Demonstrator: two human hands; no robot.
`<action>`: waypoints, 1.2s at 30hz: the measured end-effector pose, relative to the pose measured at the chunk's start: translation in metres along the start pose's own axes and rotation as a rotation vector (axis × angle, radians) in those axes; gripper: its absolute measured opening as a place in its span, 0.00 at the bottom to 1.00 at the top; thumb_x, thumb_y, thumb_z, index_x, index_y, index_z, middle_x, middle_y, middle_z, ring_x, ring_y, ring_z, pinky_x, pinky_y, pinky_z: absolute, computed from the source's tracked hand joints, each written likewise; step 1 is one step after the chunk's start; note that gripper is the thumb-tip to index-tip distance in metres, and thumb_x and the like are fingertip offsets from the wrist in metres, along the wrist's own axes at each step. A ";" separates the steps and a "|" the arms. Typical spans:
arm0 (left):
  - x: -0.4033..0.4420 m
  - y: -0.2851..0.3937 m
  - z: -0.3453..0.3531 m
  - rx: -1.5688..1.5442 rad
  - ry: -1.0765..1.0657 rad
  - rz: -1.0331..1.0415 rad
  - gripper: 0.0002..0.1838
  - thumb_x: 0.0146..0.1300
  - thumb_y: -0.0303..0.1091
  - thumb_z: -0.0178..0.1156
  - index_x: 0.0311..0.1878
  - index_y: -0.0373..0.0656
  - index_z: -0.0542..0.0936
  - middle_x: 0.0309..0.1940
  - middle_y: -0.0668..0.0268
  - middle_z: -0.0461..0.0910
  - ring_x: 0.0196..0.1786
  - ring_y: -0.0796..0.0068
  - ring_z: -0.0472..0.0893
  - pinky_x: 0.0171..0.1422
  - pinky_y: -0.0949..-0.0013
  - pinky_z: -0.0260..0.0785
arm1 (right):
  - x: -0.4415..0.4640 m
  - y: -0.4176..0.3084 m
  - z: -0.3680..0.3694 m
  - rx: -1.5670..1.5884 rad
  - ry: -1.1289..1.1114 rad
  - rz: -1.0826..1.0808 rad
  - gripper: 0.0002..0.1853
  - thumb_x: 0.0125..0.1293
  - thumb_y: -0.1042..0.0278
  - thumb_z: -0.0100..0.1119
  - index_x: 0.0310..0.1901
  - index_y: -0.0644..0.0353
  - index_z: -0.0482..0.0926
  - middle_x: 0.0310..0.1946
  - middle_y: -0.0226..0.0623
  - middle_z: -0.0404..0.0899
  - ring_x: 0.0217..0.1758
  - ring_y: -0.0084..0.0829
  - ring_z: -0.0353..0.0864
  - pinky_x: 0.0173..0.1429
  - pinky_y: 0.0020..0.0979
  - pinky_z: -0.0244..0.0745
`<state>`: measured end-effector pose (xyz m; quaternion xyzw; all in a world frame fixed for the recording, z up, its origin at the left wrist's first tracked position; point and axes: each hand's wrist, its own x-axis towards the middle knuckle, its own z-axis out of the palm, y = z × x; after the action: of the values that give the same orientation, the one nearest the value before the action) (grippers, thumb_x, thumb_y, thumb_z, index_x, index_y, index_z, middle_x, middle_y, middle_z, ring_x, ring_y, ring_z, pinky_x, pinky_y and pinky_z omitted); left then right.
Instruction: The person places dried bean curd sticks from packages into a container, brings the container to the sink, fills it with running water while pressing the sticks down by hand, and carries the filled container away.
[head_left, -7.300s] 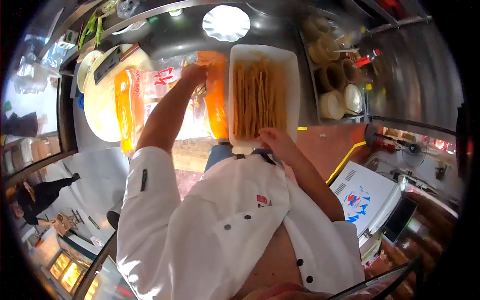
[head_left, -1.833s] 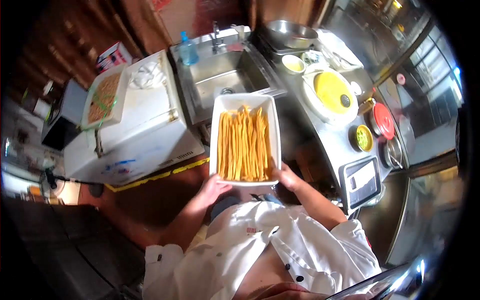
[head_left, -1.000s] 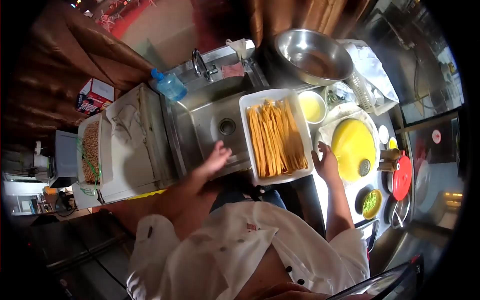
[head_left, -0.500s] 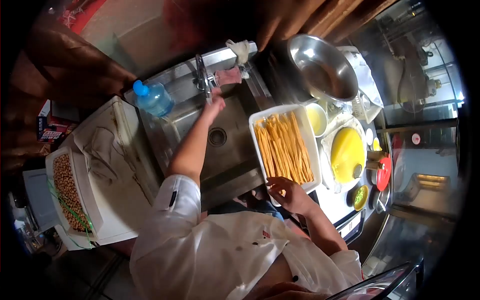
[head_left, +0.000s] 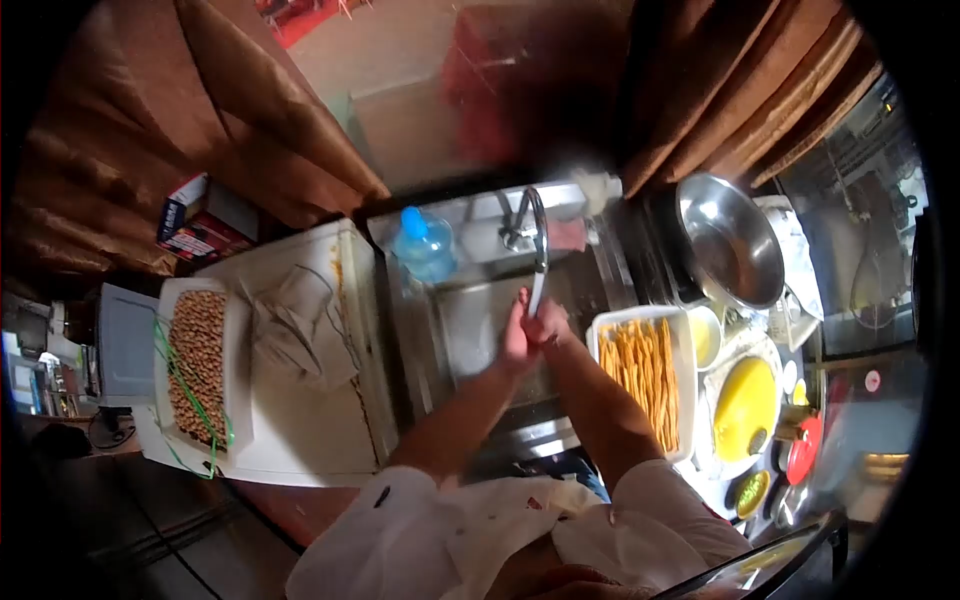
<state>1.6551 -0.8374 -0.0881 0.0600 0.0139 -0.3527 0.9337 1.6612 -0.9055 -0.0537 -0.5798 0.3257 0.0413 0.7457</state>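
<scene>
Over the sink [head_left: 475, 340], my left hand [head_left: 517, 333] and my right hand [head_left: 547, 324] meet under the curved metal faucet [head_left: 540, 225]. A white stream of water [head_left: 537, 292] runs from its spout onto them. The left fingers point up, stretched out, and hold nothing that I can see. Water and overlap hide the right fingers. Close to my right forearm stands a white tray [head_left: 686, 425] of long, yellow-brown dried sticks [head_left: 640, 375]. A pink cloth [head_left: 568, 236] lies beside the faucet.
A blue bottle [head_left: 425, 248] stands at the sink's back left corner. To the left are a crumpled cloth [head_left: 295, 325] and a bin of brown beans or nuts [head_left: 197, 365]. On the right are a steel bowl [head_left: 730, 245], a yellow lidded container [head_left: 745, 410] and small bowls.
My right hand has left the tray and joined my left hand over the sink. The left hand has come down from the faucet. Water now runs. The view has shifted.
</scene>
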 end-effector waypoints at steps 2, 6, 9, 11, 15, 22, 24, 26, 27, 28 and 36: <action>-0.018 -0.001 0.006 0.083 -0.073 -0.111 0.24 0.76 0.59 0.44 0.53 0.50 0.77 0.45 0.71 0.80 0.47 0.73 0.80 0.55 0.63 0.74 | 0.060 0.060 -0.009 0.398 0.018 0.113 0.10 0.70 0.66 0.57 0.43 0.63 0.83 0.32 0.35 0.82 0.34 0.32 0.81 0.42 0.32 0.79; -0.013 0.012 0.008 0.201 0.407 -0.006 0.28 0.73 0.62 0.49 0.58 0.47 0.76 0.45 0.65 0.79 0.48 0.68 0.79 0.59 0.61 0.73 | 0.005 0.033 0.019 -0.541 0.080 -0.350 0.25 0.72 0.49 0.50 0.47 0.68 0.82 0.42 0.52 0.83 0.49 0.45 0.81 0.55 0.40 0.75; 0.008 0.040 -0.066 0.237 0.398 0.184 0.22 0.72 0.62 0.50 0.48 0.54 0.79 0.37 0.61 0.82 0.39 0.63 0.81 0.45 0.52 0.77 | -0.042 0.015 0.027 -0.685 0.091 -0.565 0.36 0.73 0.36 0.45 0.51 0.70 0.80 0.51 0.62 0.81 0.61 0.54 0.79 0.66 0.44 0.70; 0.026 0.040 0.011 0.143 0.675 -0.036 0.21 0.72 0.61 0.50 0.47 0.55 0.80 0.35 0.62 0.81 0.38 0.65 0.80 0.43 0.56 0.77 | -0.046 0.004 0.014 -0.753 0.043 -0.583 0.38 0.72 0.34 0.44 0.52 0.70 0.80 0.52 0.63 0.80 0.62 0.54 0.77 0.68 0.44 0.68; 0.024 0.018 -0.036 0.013 0.252 -0.406 0.20 0.71 0.60 0.51 0.39 0.53 0.75 0.28 0.68 0.72 0.29 0.71 0.73 0.36 0.64 0.68 | -0.052 -0.043 0.002 -0.662 -0.108 -0.210 0.40 0.71 0.32 0.43 0.55 0.71 0.78 0.52 0.65 0.79 0.63 0.54 0.77 0.68 0.43 0.67; 0.031 0.042 -0.062 1.224 0.147 0.214 0.20 0.69 0.46 0.55 0.55 0.42 0.80 0.42 0.55 0.85 0.44 0.63 0.84 0.48 0.58 0.77 | 0.036 0.017 0.003 0.637 -0.008 0.304 0.20 0.72 0.51 0.49 0.35 0.62 0.79 0.29 0.39 0.80 0.34 0.38 0.82 0.32 0.43 0.76; 0.015 0.053 0.041 2.151 0.327 -0.061 0.17 0.66 0.41 0.55 0.53 0.47 0.82 0.41 0.48 0.84 0.42 0.51 0.85 0.47 0.51 0.78 | -0.009 -0.026 0.015 0.728 0.096 0.277 0.21 0.72 0.50 0.50 0.36 0.62 0.79 0.29 0.39 0.79 0.32 0.38 0.80 0.31 0.43 0.75; 0.022 0.065 0.027 2.177 0.168 0.026 0.16 0.66 0.42 0.54 0.52 0.50 0.83 0.41 0.48 0.84 0.43 0.49 0.85 0.47 0.51 0.77 | -0.021 -0.037 0.016 0.624 0.278 0.307 0.25 0.71 0.43 0.52 0.40 0.61 0.79 0.31 0.37 0.77 0.27 0.34 0.75 0.29 0.41 0.70; 0.022 0.070 0.031 2.190 0.001 0.100 0.15 0.66 0.43 0.54 0.50 0.52 0.83 0.40 0.48 0.84 0.45 0.47 0.84 0.47 0.50 0.77 | -0.026 -0.034 0.018 0.624 0.269 0.304 0.25 0.71 0.43 0.52 0.40 0.61 0.79 0.31 0.37 0.77 0.27 0.34 0.75 0.29 0.41 0.70; 0.025 0.077 0.046 2.523 0.018 -0.187 0.15 0.70 0.45 0.52 0.48 0.50 0.83 0.36 0.55 0.85 0.37 0.54 0.85 0.41 0.54 0.77 | -0.032 -0.029 0.020 0.562 0.148 0.231 0.27 0.70 0.39 0.52 0.42 0.61 0.80 0.33 0.36 0.78 0.29 0.33 0.74 0.32 0.39 0.69; 0.008 0.000 -0.050 0.571 0.427 -0.114 0.19 0.76 0.50 0.48 0.40 0.49 0.82 0.33 0.73 0.81 0.33 0.73 0.78 0.40 0.66 0.73 | 0.016 0.037 0.001 0.271 0.102 0.115 0.35 0.75 0.41 0.41 0.52 0.75 0.78 0.45 0.48 0.82 0.48 0.38 0.79 0.56 0.44 0.74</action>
<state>1.6625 -0.8366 -0.1387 0.3898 0.1128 -0.3734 0.8342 1.6582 -0.8976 -0.0931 -0.4557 0.3986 0.0100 0.7958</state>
